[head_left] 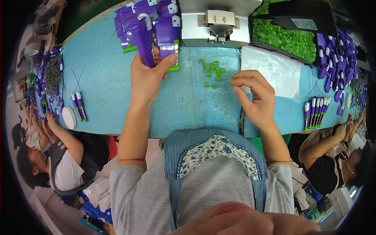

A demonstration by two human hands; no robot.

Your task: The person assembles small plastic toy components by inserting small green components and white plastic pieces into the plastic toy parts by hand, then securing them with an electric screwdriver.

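Purple plastic pieces (156, 37) with green ends are what the left hand (147, 76) has got, a fanned-out bunch of them held up over the far side of the blue worktop (105, 66), right in front of the small grey press (217, 23). Thumb's clamped across the front of the bunch and the other fingers are wrapped behind it, so that's a firm closed grip, not a loose one.

Right hand (252, 96) is hovering over the worktop just beside a little scatter of green beads (212, 72). Its fingertips (237, 83) are drawn together in a pinch, thumb against forefinger, rest of the fingers curled in. Can't honestly tell if there's a bead in the pinch or not, too small to see.

My read: this is the feeding step, where one bead gets picked up and mated with a purple piece from the bunch. Next move probably needs a clean grab on a single bead, then bringing both hands together near the press without letting the fan slip.

Around them: a bin of green beads (286, 35) at the back right, a clear plastic bag (274, 70), and rows of finished purple pieces (316, 112) by the neighbour on the right.
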